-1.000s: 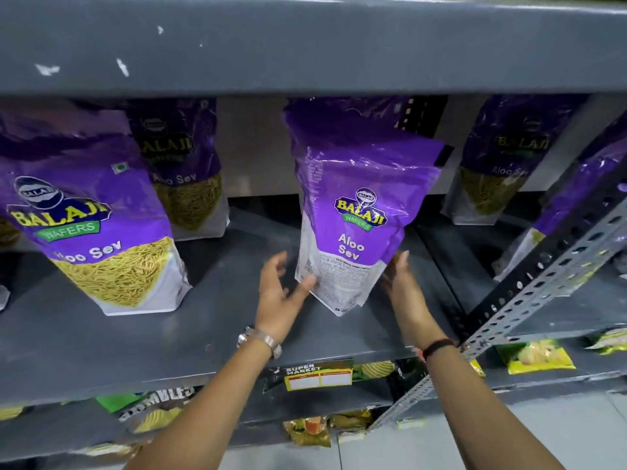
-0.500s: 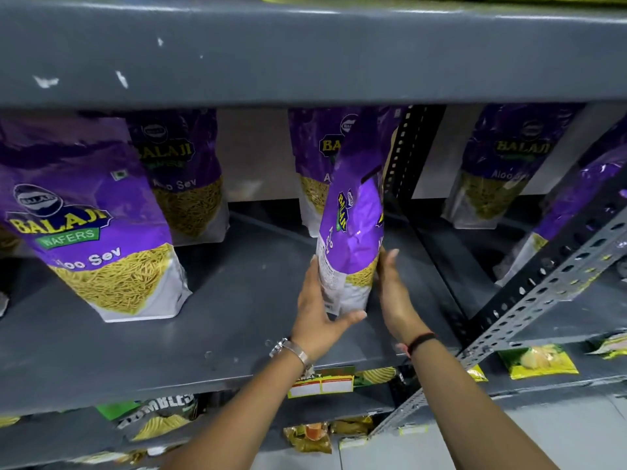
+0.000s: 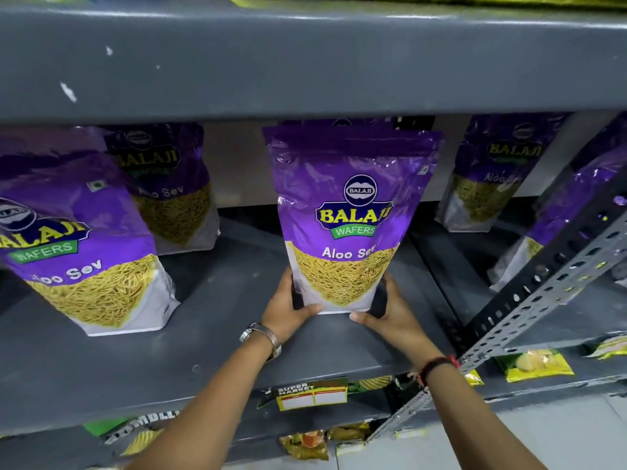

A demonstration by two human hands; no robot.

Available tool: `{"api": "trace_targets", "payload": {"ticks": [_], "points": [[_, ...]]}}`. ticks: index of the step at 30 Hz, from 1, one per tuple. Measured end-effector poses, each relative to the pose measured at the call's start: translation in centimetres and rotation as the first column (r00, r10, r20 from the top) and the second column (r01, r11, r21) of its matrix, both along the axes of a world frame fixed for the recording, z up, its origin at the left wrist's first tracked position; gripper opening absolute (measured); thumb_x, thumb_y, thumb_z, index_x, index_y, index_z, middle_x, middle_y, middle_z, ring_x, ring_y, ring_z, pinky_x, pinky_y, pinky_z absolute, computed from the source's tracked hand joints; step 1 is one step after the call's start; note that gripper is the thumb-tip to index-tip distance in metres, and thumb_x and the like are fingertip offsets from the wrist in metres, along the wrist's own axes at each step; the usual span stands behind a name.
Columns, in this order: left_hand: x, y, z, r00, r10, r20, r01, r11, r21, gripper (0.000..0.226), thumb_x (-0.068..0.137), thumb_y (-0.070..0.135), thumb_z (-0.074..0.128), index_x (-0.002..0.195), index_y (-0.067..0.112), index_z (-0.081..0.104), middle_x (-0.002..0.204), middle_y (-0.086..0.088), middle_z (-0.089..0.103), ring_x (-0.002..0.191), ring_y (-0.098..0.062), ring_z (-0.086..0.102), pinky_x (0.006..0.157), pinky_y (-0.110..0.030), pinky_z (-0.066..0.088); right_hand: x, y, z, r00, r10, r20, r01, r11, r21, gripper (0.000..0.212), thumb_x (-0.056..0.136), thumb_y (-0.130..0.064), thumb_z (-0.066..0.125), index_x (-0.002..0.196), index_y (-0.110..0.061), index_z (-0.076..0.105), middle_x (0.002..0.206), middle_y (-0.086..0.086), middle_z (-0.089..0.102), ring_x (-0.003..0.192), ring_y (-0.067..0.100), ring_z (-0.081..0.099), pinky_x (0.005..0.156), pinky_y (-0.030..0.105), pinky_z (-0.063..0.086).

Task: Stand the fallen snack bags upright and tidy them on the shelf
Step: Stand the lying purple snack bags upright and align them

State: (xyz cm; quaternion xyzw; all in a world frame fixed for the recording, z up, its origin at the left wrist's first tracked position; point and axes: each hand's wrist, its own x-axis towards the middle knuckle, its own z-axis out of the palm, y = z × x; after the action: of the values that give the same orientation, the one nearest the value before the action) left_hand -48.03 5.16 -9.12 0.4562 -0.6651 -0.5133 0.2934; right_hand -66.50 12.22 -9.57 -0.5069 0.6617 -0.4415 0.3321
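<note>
Hands grip the base of one purple Aloo Sev bag (image 3: 346,212): the left hand (image 3: 288,308) wraps its lower left corner, the right hand (image 3: 390,312) its lower right. The bag stands upright, front outward, mid-way along the grey shelf (image 3: 217,337). Another bag (image 3: 78,242) stands to its left, a further bag (image 3: 173,184) behind that.
</note>
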Motion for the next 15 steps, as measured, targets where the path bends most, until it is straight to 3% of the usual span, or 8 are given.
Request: {"api": "trace_targets", "payload": {"ticks": [3,6,11,15], "points": [[-0.4,0.1,-0.4,0.995,0.057,0.081,-0.056,0.998,-0.017,0.066,0.073,0.010,0.069,0.127,0.012,0.031,0.126,-0.008,0.052,0.117,-0.028,0.050,0.093,-0.034,0.042,0.0,-0.4,-0.6,0.996,-0.068,-0.051,0.069,0.998,0.011,0.069,0.068,-0.013,0.076,0.126,-0.018,0.038,0.130,0.007,0.052,0.122,0.024,0.045,0.099,0.033,0.040],[-0.9,0.8,-0.4,0.992,0.091,0.092,-0.087,0.995,-0.042,0.062,0.073,0.011,0.070,0.123,0.009,0.034,0.129,-0.013,0.052,0.116,-0.030,0.050,0.096,-0.038,0.044,-0.4,-0.2,-0.8,0.992,-0.087,-0.090,0.088,0.996,0.012,0.066,0.070,-0.015,0.074,0.126,-0.017,0.039,0.132,0.010,0.051,0.121,0.025,0.046,0.097,0.033,0.039],[-1.6,2.7,-0.6,0.992,0.068,0.106,-0.058,0.994,-0.092,0.064,0.069,0.007,0.072,0.121,0.010,0.035,0.126,-0.010,0.053,0.114,-0.026,0.050,0.087,-0.028,0.041,-1.5,1.2,-1.2,0.987,-0.092,-0.135,0.097,0.995,0.031,0.069,0.069,-0.017,0.075,0.128,-0.019,0.038,0.133,0.010,0.049,0.124,0.028,0.041,0.103,0.044,0.038],[-2.4,3.8,-0.8,0.985,0.074,0.159,-0.053,0.990,-0.129,0.062,0.071,0.006,0.068,0.122,0.012,0.033,0.129,-0.011,0.052,0.118,-0.030,0.048,0.098,-0.043,0.043,-2.0,2.1,-1.4,0.987,-0.106,-0.121,0.113,0.992,0.050,0.076,0.065,-0.017,0.078,0.128,-0.017,0.035,0.133,0.010,0.048,0.125,0.027,0.039,0.103,0.043,0.038]]}}
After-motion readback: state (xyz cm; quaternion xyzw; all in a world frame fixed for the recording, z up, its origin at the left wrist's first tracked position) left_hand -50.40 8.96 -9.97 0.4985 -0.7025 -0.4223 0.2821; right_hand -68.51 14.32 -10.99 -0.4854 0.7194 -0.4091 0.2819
